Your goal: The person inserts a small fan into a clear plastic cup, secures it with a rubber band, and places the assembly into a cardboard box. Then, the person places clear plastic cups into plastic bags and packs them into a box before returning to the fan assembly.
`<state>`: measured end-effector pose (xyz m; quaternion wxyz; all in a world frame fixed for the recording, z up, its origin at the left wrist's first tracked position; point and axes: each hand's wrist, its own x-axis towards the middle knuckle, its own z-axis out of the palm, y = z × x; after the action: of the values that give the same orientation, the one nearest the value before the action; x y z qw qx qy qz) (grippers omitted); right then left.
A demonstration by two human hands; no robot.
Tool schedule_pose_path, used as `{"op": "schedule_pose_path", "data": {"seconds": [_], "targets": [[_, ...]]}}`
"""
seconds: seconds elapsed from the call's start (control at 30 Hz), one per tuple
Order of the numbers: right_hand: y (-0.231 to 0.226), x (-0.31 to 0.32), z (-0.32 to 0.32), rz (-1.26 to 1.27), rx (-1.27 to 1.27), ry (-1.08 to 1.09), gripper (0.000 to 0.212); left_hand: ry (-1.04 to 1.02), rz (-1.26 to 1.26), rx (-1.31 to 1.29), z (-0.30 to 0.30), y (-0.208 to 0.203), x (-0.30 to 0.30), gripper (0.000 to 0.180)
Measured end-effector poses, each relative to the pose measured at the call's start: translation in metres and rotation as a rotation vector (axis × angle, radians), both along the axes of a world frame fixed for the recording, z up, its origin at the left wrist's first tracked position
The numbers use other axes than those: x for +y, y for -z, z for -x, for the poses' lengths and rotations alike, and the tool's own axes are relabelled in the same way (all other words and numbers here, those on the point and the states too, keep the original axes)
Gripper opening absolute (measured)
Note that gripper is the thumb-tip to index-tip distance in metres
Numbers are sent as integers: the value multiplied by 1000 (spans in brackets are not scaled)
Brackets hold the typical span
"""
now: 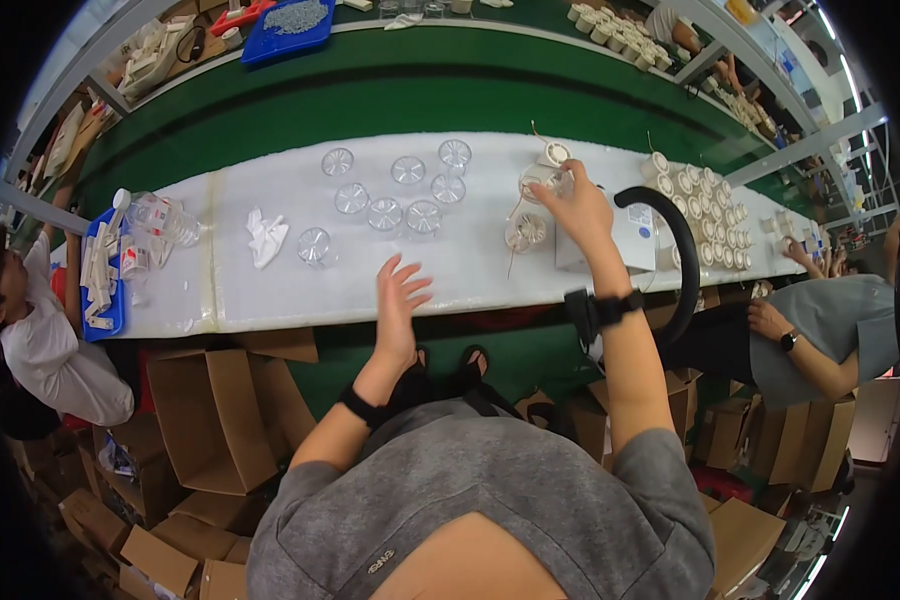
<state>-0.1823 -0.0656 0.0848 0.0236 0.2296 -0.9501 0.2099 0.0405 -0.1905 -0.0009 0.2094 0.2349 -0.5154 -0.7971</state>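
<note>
My left hand (400,300) hovers at the table's near edge, fingers apart, with nothing in it. At the right of the middle, my right hand (578,208) has its thumb and fingers closed round a clear plastic cup (532,180); my fingers partly cover it. Just beyond is a white round part (556,152) with a thin wire. Nearer to me stands another clear cup with a wire (526,233). Several clear round cups, such as this clear cup (384,214), are spread over the white table cover (300,185) left of my right hand.
A white box (620,240) and a black curved tube (686,270) are beside my right forearm. Rows of white round parts (715,215) fill the right. At left are a crumpled tissue (266,237), clear bottles (162,217) and a blue tray (117,300). People work on both sides.
</note>
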Motion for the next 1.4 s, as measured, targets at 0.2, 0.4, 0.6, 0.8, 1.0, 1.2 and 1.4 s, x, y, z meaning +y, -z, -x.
{"op": "schedule_pose_path", "data": {"seconds": [0.2,0.4,0.6,0.8,1.0,1.2,1.4], "targets": [[53,-46,55,-512,-184,-56,59,-115,-71,-116,-40,22,-27,36],[56,-108,51,-534,55,-219,61,-132,64,-176,-48,21,-37,28],[77,-132,70,-552,250,-755,48,-95,146,-145,-26,-2,-41,24],[-17,-50,30,909,-830,-111,43,45,220,-69,27,-23,-37,19],[0,104,-74,1160,-1462,-266,61,380,659,-82,191,-50,5,30],[25,166,-136,1426,-1358,12,68,413,1586,-496,320,-8,44,57],[41,200,-144,1605,-1311,-82,54,539,1701,-615,350,23,44,54]]}}
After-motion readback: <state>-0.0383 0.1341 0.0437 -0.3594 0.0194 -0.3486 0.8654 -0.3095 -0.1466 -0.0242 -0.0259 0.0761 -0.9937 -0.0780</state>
